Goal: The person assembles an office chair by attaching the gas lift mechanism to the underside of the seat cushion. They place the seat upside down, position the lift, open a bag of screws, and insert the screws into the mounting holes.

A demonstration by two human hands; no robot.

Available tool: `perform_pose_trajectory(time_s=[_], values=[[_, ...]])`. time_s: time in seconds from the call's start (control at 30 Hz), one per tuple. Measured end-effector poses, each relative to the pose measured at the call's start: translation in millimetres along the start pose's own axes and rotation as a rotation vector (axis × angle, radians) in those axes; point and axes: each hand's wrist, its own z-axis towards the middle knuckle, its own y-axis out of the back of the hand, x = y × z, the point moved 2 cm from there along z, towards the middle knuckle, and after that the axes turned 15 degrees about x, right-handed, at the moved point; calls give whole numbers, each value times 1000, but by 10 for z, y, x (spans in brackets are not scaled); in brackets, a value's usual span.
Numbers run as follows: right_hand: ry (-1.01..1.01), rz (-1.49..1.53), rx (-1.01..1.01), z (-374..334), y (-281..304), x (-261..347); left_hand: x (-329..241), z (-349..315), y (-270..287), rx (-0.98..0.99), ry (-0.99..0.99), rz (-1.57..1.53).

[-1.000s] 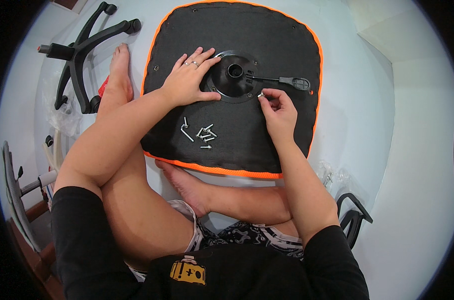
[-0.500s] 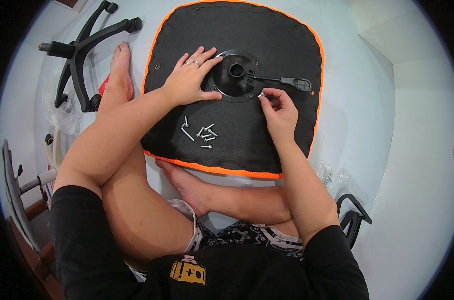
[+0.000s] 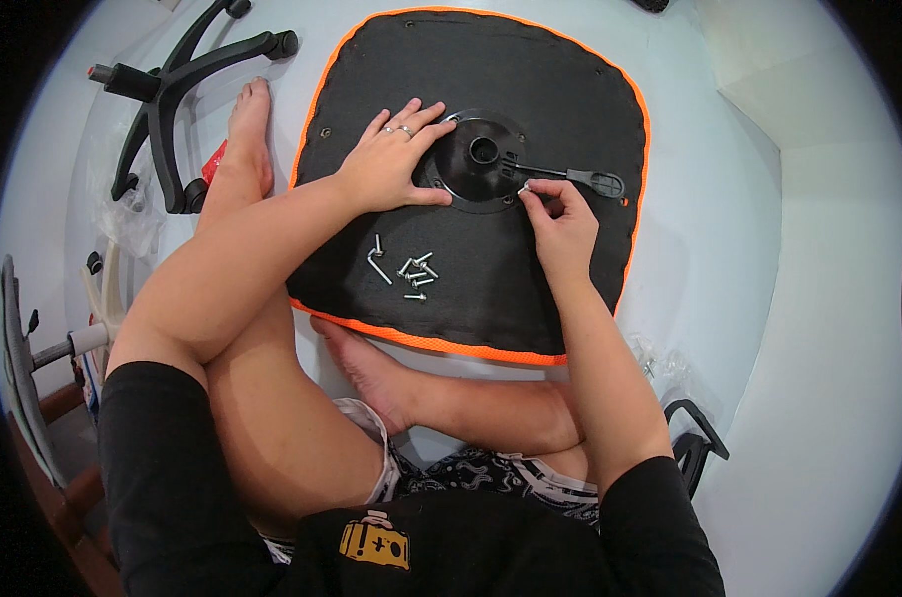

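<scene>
A black chair seat [image 3: 491, 289] with an orange edge lies underside up in front of my crossed legs. On its middle rests a round black mounting plate [image 3: 461, 169] with a central socket and a lever with a paddle handle [image 3: 595, 182] reaching right. My left hand [image 3: 386, 159] is spread open, its thumb and fingertips on the plate's left rim. At the plate's lower right rim, my right hand [image 3: 564, 221] pinches a small silver bolt [image 3: 524, 187], mostly covered by the fingers. Nearer me on the seat lie several loose bolts [image 3: 418, 278] and an L-shaped hex key [image 3: 378, 267].
A black five-star chair base [image 3: 163, 90] with casters stands at the far left, plastic wrap [image 3: 133, 214] beside it. Right of my knee are small clear bags [image 3: 670, 373] and a black armrest-like frame [image 3: 698, 438]. A white wall [image 3: 839, 298] bounds the right side.
The whole view has shifted slightly. Relative to the plate, my right hand has brought the bolt a little farther from me, close by the rim. My left hand stays on the plate.
</scene>
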Motion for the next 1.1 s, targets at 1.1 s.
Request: perform_pose_trajectory(time_s=[1.1], values=[[301,-277,44,-58,-136,-54,-6,-16,-4,-8,0,1]])
